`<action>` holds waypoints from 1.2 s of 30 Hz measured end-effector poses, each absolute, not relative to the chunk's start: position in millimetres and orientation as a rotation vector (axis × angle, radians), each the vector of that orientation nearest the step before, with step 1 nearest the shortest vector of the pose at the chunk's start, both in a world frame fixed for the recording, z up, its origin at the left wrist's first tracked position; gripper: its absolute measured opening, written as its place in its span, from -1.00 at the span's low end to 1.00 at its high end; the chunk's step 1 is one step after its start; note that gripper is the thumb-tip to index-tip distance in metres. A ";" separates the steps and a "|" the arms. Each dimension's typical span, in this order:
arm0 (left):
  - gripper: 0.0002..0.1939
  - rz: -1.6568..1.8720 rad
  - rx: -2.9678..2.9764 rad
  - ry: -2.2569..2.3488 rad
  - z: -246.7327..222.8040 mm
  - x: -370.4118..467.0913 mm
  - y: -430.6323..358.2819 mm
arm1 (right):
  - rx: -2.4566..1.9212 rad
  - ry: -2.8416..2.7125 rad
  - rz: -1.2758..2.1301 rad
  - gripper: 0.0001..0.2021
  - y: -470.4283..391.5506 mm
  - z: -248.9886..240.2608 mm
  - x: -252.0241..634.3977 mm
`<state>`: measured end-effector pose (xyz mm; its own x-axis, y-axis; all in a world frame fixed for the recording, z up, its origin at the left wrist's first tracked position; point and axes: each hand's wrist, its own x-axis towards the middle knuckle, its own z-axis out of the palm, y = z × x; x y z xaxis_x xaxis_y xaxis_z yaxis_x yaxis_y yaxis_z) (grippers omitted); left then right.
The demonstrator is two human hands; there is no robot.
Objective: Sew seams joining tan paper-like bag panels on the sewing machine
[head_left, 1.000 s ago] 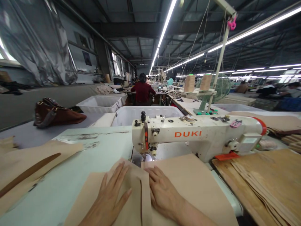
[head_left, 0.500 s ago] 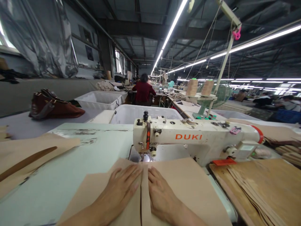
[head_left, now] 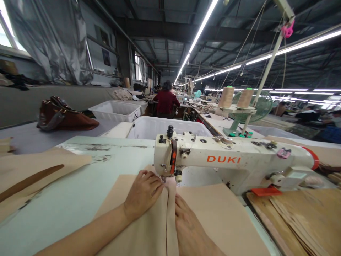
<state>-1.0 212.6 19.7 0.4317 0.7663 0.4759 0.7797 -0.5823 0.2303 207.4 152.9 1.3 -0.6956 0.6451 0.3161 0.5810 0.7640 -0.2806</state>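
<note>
Across the pale green table (head_left: 66, 177), a white sewing machine (head_left: 197, 156) stands, its needle end (head_left: 164, 177) over tan cloth (head_left: 218, 206). The left hand (head_left: 144, 195) presses there, fingers bent, whether pinching I cannot tell; the right hand (head_left: 190, 222) lies flat, fingers together, beside a narrow strip (head_left: 172, 217).

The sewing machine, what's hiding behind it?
Behind the sewing machine you can see a big white bin, two thread cones and a green fan. The machine covers the bin's lower part, so I can't tell whether anything lies down there.
</note>
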 end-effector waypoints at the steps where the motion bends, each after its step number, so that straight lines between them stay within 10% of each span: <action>1: -0.67 -0.849 -2.629 -1.433 19.6 -2.2 209.5 | -0.927 -2.561 0.214 -0.54 152.8 1.0 207.4; 36: -0.53 -0.469 -2.799 -1.504 -4.3 -22.8 143.5 | -1.072 -2.513 0.255 -0.63 141.1 21.9 201.7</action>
<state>-22.8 143.5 -4.3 0.5197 0.8252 0.2212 0.8046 -0.5598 0.1980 201.7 141.1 21.9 -0.6285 0.7237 0.2852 0.6517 0.6900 -0.3148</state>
